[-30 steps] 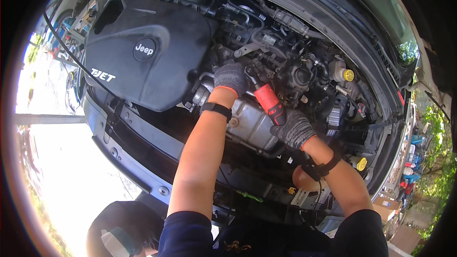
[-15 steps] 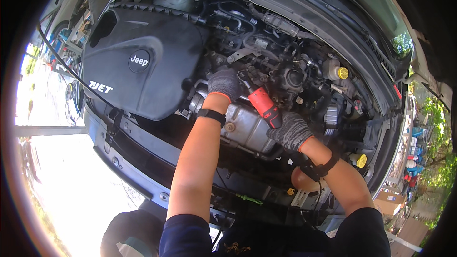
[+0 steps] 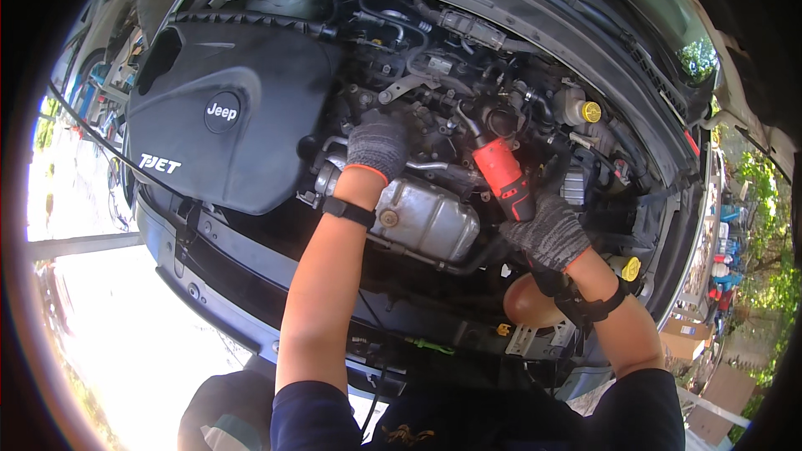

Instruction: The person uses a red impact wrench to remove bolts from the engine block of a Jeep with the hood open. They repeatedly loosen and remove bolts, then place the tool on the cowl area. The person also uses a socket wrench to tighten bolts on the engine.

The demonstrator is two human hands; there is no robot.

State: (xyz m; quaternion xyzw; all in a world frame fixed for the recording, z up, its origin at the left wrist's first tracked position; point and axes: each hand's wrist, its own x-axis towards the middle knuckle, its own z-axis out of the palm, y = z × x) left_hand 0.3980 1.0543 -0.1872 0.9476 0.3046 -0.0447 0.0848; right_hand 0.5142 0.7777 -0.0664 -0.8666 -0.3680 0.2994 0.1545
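My right hand [image 3: 551,232], in a grey knit glove with an orange cuff, grips a red and black cordless ratchet [image 3: 503,174] by its rear end. The ratchet's metal head points away from me, over the hoses and fittings of the engine [image 3: 439,104]. In a matching glove, my left hand [image 3: 376,146] reaches into the engine just right of the black plastic cover [image 3: 259,129]. Its fingertips are lost among dark parts, so whatever they touch is hidden. Nearer to me than both hands lies a silver metal heat shield [image 3: 434,219].
A reservoir with a yellow cap [image 3: 591,112] stands at the right, and another yellow cap [image 3: 631,268] is nearer me. The car's front panel [image 3: 242,321] crosses before my body. A thin black rod [image 3: 92,132] slants at the left. Cardboard boxes [image 3: 685,337] stand outside at right.
My right hand has carried the ratchet to the right, away from my left hand. My left hand stays at about the same engine spot, while the whole view has shifted slightly.
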